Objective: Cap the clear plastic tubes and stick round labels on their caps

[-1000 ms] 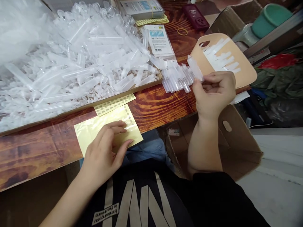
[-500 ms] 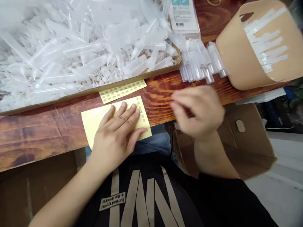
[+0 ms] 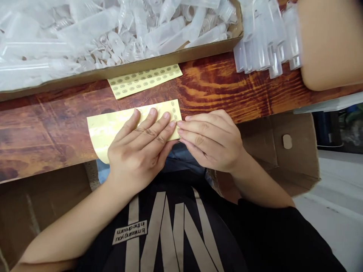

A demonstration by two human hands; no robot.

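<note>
A yellow sticker sheet lies at the front edge of the wooden table, with a column of small round stickers near its right end. My left hand rests on it, fingers extended, thumb at the lower right part of the sheet. My right hand pinches at the sheet's right edge, its fingertips touching beside the left thumb and forefinger; whether a sticker is between them is too small to tell. Behind lies a second yellow sheet with rows of round stickers.
A shallow cardboard box of translucent tubes and nozzles spans the back left. Several clear tubes lie at the back right beside a tan bin. An open carton stands below the table's right side.
My right hand has moved left from above the table's edge to the sheet's right edge. My left hand stays on the sheet. The view has shifted closer to the table.
</note>
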